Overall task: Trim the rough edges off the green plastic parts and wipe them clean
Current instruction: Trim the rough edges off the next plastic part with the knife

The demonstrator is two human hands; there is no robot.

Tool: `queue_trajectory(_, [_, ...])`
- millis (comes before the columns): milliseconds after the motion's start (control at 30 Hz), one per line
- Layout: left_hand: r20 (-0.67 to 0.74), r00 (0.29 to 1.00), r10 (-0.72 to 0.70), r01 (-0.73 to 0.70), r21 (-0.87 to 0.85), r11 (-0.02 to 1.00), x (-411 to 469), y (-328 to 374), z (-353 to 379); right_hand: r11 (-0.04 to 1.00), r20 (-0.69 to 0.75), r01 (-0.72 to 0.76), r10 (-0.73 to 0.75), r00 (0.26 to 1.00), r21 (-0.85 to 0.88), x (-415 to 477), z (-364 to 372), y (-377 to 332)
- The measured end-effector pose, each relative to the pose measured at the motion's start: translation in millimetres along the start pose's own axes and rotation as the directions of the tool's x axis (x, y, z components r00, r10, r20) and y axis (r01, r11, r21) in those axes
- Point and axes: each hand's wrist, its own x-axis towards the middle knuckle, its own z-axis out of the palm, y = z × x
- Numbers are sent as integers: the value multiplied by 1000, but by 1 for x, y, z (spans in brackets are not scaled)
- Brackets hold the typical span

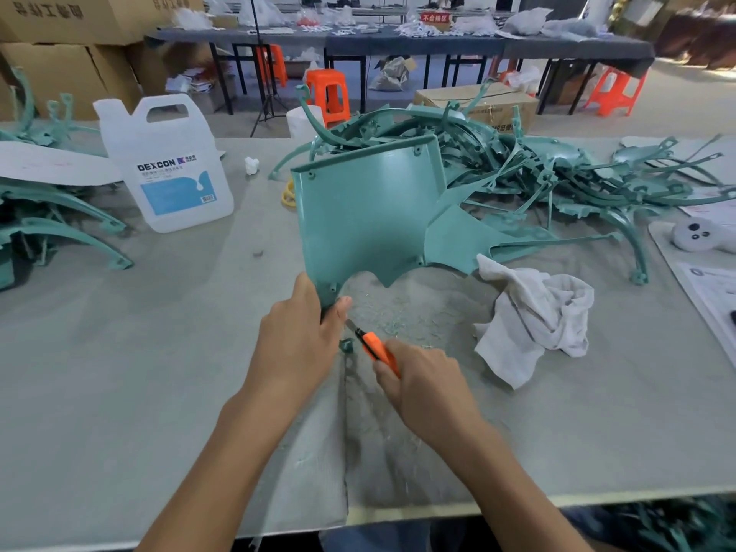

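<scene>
A large green plastic panel (370,209) stands tilted above the table, with screw bosses along its rim. My left hand (298,332) grips its lower corner. My right hand (422,380) holds an orange utility knife (376,348), its blade tip just below my left thumb near the panel's bottom edge. Green shavings (398,320) lie on the table under the panel. A crumpled white cloth (537,312) rests to the right of my hands.
A tangled pile of green parts (557,181) fills the back right. More green parts (51,217) lie at the left. A white DEXCON jug (171,165) stands back left. Papers and a white plush toy (701,235) sit at the right edge.
</scene>
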Motion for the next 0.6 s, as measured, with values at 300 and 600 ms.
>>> queue_trajectory(300, [-63, 996, -69, 46, -316, 947, -8, -22, 0, 821, -19, -192, 239, 971, 537, 4, -21, 16])
queue_trajectory(600, [-39, 994, -106, 59, -621, 782, -10, -15, 21, 214, -204, 198, 6, 979, 957, -10, -66, -47])
